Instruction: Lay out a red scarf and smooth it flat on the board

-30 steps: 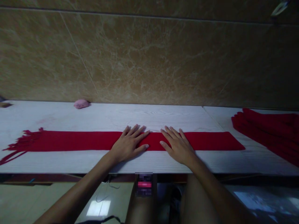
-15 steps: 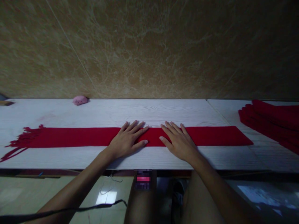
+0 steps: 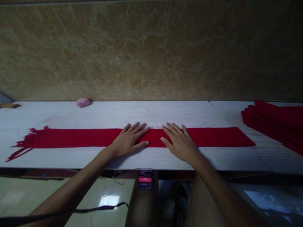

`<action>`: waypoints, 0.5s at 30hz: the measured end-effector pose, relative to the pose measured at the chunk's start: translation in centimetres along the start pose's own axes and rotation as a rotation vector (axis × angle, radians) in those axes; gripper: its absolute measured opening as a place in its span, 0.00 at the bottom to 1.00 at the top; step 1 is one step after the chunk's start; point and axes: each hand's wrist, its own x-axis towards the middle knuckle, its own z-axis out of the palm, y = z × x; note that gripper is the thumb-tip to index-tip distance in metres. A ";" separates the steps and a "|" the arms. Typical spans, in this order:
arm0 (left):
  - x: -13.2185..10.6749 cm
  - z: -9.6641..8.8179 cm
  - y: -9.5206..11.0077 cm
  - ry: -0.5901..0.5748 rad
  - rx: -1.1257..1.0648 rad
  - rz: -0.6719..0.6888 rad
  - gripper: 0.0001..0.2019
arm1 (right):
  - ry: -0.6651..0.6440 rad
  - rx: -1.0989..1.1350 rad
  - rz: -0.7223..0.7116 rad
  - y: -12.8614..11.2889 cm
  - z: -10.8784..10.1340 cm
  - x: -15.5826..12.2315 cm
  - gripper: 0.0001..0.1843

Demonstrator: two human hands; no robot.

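Observation:
A long red scarf (image 3: 78,137) lies flat across the white wood-grain table (image 3: 142,115). Its fringe spreads at the left end, and its right end is a plain slanted edge. My left hand (image 3: 129,138) rests palm down on the scarf left of its middle, fingers spread. To the right of it, my right hand (image 3: 178,140) lies flat on the same scarf, its fingers also apart. A short stretch of red fabric shows between the two thumbs. Neither hand grips the cloth.
Several folded red cloths (image 3: 274,123) are stacked at the table's right end. A small pink lump (image 3: 83,102) sits against the brown marbled wall (image 3: 142,50). Far left is a wooden piece (image 3: 9,105). A dark cord (image 3: 99,208) crosses below the table's front edge.
The view has shifted slightly, showing a bit more at the left and top. Both hands stay flat in the same places on the scarf.

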 end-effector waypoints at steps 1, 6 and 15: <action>0.1 -0.3 0.0 -0.025 -0.007 -0.001 0.38 | -0.004 -0.002 0.001 0.0 0.0 0.0 0.32; 0.8 -2.4 0.2 -0.150 -0.049 -0.044 0.45 | -0.037 0.009 -0.006 0.2 -0.3 0.1 0.32; 2.2 -1.2 3.0 -0.003 -0.119 -0.024 0.36 | -0.098 0.048 -0.074 -0.8 -2.4 1.8 0.30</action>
